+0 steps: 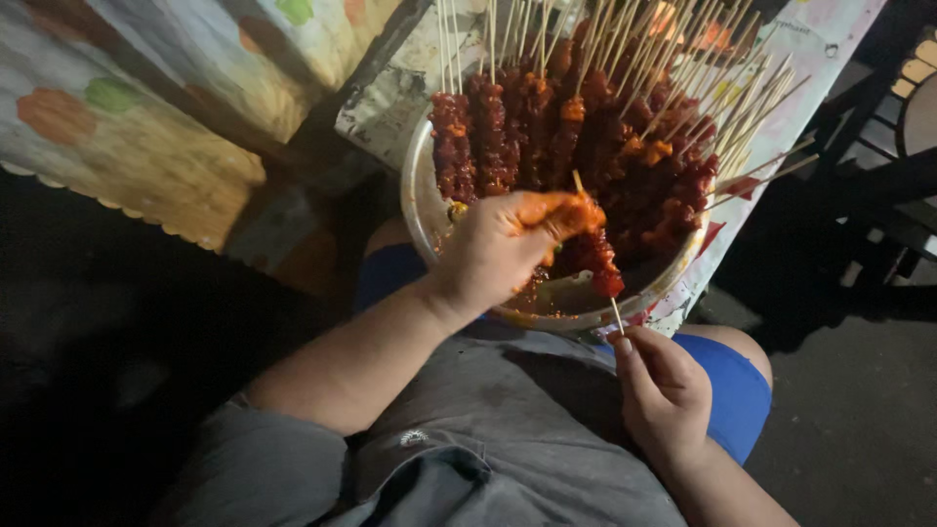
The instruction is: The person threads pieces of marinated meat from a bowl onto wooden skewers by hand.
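A big round metal bowl (426,210) sits on the worktop (830,39) edge, just above the person's lap. It is full of red, saucy meat sticks (547,127) that lean in a pile. The left hand (503,244), smeared orange, is closed on meat on one skewer (597,256). The right hand (664,390) pinches that stick's thin bare end.

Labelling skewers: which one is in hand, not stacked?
The red marinated meat skewer held between left hand and right hand; the others lean in the round metal bowl.
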